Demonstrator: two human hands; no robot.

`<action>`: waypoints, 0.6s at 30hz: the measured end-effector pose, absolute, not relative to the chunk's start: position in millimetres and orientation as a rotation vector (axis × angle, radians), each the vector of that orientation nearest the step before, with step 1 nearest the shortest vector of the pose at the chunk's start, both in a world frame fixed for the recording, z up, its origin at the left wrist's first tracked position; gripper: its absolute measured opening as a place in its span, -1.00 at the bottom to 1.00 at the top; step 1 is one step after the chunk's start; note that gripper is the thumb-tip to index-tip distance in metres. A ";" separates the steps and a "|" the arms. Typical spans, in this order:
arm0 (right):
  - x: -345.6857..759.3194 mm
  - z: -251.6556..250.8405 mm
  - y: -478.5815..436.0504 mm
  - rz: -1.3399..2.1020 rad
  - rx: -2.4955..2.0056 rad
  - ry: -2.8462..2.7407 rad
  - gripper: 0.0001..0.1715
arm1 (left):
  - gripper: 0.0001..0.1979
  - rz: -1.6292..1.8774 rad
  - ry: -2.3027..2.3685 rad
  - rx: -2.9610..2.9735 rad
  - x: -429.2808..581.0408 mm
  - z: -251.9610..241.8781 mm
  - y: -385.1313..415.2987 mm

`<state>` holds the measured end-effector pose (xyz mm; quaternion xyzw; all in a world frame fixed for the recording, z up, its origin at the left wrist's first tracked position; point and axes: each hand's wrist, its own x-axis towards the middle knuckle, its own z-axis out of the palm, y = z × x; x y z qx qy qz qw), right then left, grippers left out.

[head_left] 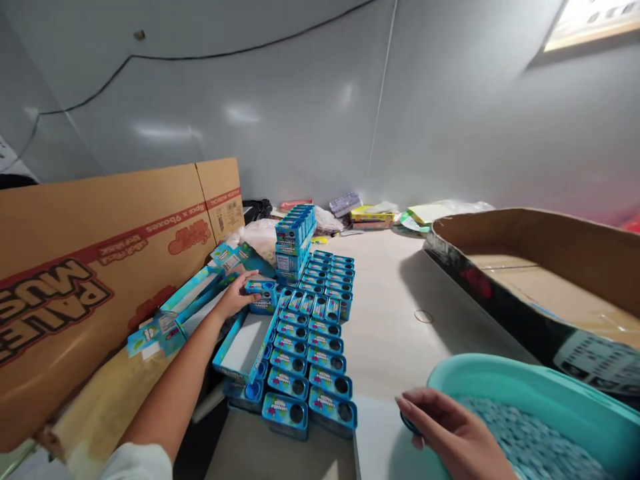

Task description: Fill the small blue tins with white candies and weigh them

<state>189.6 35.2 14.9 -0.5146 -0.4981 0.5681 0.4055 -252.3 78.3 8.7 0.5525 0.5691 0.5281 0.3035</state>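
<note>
My left hand is closed around a blue candy tin at the far end of an open blue display box. The box has a white inside and rests on some of the tins. Beside it stand rows of blue tins with dark round spots on their tops. My right hand pinches a small dark round piece, mostly hidden behind the fingers, by the rim of a turquoise tub. Many small blue pieces lie in the tub.
A large cardboard carton stands along the left. Filled display boxes are stacked behind the tins. At right sits a shallow cardboard tray. A rubber band lies on the white table; packages line the wall.
</note>
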 end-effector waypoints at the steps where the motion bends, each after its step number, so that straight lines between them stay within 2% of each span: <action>1: 189.2 16.1 34.6 1.435 -1.293 -1.264 -0.38 | -0.12 1.373 1.507 1.468 -252.4 7.2 80.1; 9: 188.8 19.4 30.7 1.469 -1.256 -1.291 -0.34 | -0.28 1.124 1.556 1.521 -252.0 5.6 83.3; 13: 187.1 22.3 28.8 1.480 -1.255 -1.285 -0.33 | -0.25 1.012 1.622 1.538 -255.4 10.6 80.9; 18: 188.0 20.4 27.3 1.487 -1.231 -1.280 -0.34 | -0.38 0.989 1.744 1.568 -255.3 10.9 81.4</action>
